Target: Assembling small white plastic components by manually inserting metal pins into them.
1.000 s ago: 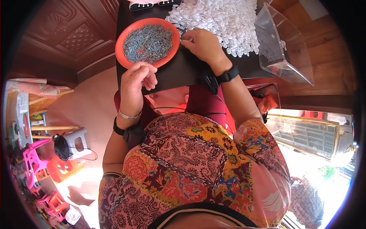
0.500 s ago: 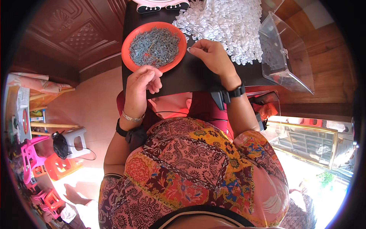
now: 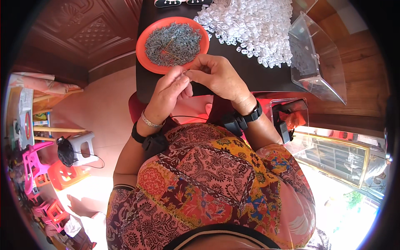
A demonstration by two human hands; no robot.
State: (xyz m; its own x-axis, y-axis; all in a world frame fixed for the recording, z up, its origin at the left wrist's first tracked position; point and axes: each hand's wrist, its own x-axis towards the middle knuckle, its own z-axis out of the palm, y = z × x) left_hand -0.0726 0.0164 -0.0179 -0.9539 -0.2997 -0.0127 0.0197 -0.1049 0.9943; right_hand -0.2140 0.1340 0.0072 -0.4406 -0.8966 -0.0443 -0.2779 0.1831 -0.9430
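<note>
My left hand and my right hand meet at the fingertips, just above the near edge of the black table. The right fingers pinch a small white plastic piece, mostly covered by the fingers. Thumb and fingers of the left hand are pressed together against it; whatever they hold is too small to make out. Behind the hands stands a red-orange bowl full of small grey screws. A heap of white two-holed plastic pieces spreads over the table to the right.
A clear plastic bin lies tipped at the table's right edge. Part of a pink object with black-and-white feet shows at the far edge. Grey and orange stools stand on the floor at left.
My right hand has moved left and nearer, away from the white heap, carrying a small white plastic piece to my left hand. My left hand has shifted slightly right and down.
</note>
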